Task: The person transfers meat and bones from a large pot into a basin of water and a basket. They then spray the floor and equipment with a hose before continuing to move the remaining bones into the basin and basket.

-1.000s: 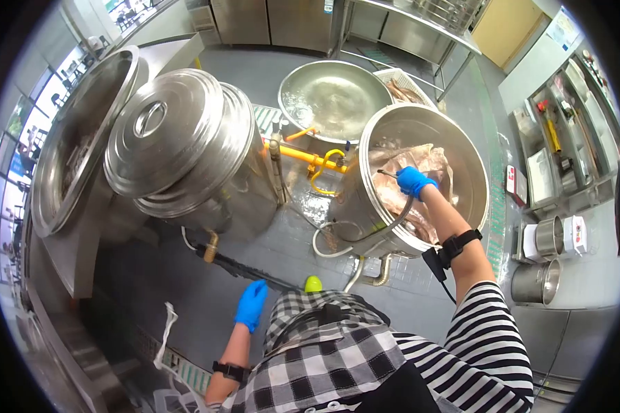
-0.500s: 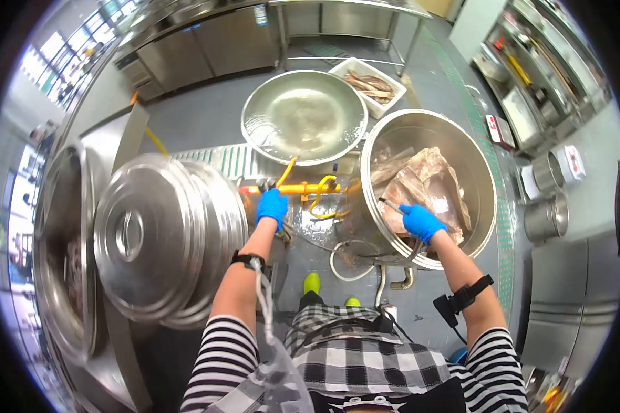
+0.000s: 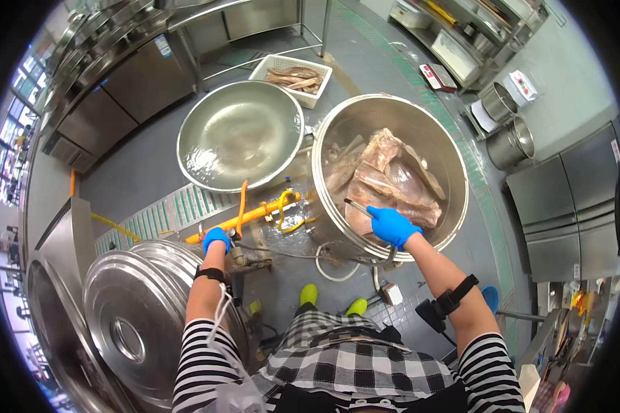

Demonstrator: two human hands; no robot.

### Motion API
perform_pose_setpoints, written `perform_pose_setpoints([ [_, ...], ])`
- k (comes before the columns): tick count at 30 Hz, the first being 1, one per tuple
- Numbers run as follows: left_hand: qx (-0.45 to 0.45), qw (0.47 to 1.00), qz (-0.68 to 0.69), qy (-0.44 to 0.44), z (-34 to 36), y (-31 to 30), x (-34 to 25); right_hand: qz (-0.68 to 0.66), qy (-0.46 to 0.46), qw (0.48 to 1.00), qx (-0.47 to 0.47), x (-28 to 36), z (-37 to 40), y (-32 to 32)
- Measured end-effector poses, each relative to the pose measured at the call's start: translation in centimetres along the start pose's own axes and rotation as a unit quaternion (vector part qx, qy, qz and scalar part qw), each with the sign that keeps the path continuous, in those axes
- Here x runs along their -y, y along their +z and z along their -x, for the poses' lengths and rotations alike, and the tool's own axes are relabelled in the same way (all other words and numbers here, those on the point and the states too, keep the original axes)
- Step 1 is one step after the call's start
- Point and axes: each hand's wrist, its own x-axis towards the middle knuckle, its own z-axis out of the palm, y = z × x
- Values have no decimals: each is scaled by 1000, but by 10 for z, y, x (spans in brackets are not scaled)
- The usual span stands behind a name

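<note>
My left hand (image 3: 217,239), in a blue glove, is closed at a pipe fitting (image 3: 234,235) by the lower end of the yellow pipe (image 3: 258,212); the fingers partly hide what they grip. An orange hose (image 3: 242,206) rises beside it. My right hand (image 3: 393,227), also blue-gloved, is closed around a thin rod (image 3: 359,208) with a dark tip. It hovers over the near part of a large metal pot (image 3: 459,199). Inside that pot lie big pieces of meat on bone (image 3: 382,172), with some liquid.
A wide metal basin (image 3: 241,131) of water stands beyond the pipe. Behind it, a white basket (image 3: 315,101) holds long brownish pieces. Large metal lids (image 3: 134,310) are stacked at my left. A hose (image 3: 334,277) crosses the wet floor near my green boots (image 3: 308,294).
My view has turned to the right, so the pot and basin appear further left. My left hand stays at the pipe fitting, and my right hand still holds the rod over the pot.
</note>
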Motion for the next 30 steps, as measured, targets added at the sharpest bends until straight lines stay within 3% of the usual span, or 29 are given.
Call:
perform_pose_setpoints([
  [1, -10, 999, 44, -24, -9, 5, 3, -10, 22, 1000, 10, 8, -2, -6],
  [6, 7, 1000, 2, -5, 0, -7, 2, -24, 24, 999, 3, 19, -17, -5],
  [8, -7, 1000, 19, -18, 3, -12, 1, -7, -16, 999, -27, 21, -23, 0],
  [11, -22, 1000, 11, -1, 1, -10, 4, 7, 10, 999, -51, 16, -35, 9],
  [15, -23, 1000, 6, 12, -14, 2, 8, -12, 44, 997, -59, 15, -27, 0],
  [18, -22, 999, 13, 22, -14, 1, 9, 26, 14, 997, -66, 12, -13, 0],
  [20, -22, 999, 20, 20, -10, -2, 5, -205, 171, 963, 48, 26, 6, -20],
  [21, -22, 999, 18, 23, -18, 3, 9, -206, 174, 962, 46, 20, 7, -11],
  [23, -30, 999, 16, 37, -38, 16, 16, -369, 243, 893, 83, -2, 8, 8],
  [30, -38, 998, 0, 56, -38, 14, 18, -277, 257, 922, 88, -41, 62, -1],
])
